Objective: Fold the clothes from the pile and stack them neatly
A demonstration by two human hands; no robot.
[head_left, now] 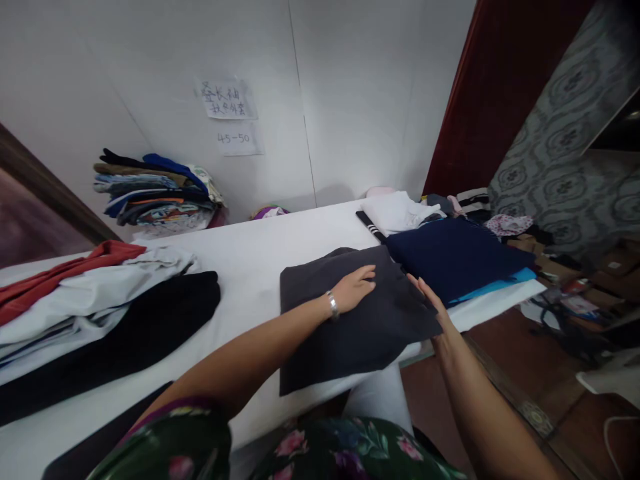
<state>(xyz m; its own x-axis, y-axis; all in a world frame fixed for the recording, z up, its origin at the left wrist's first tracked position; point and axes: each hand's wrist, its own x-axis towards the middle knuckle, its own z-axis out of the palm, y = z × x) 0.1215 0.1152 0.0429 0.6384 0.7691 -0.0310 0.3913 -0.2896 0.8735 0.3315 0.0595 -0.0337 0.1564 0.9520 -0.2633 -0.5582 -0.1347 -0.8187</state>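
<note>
A dark grey garment (320,347), folded into a rough rectangle, lies on the white-covered table in front of me. My left hand (356,288) rests flat on top of it, fingers stretched out, with a silvery bracelet at the wrist. At the garment's right side, my right hand (434,310) grips the edge, which is slightly raised; its thumb and part of its fingers are hidden by the cloth. Just beyond that hand, a folded navy garment (450,253) lies over a bright blue one (493,285).
On the left lie a black garment (165,327), a white one (100,280) and a red one (75,263). A stack of folded clothes (155,190) stands by the wall. A white garment (395,212) sits at the back right. Handwritten paper signs (227,100) hang on the wall.
</note>
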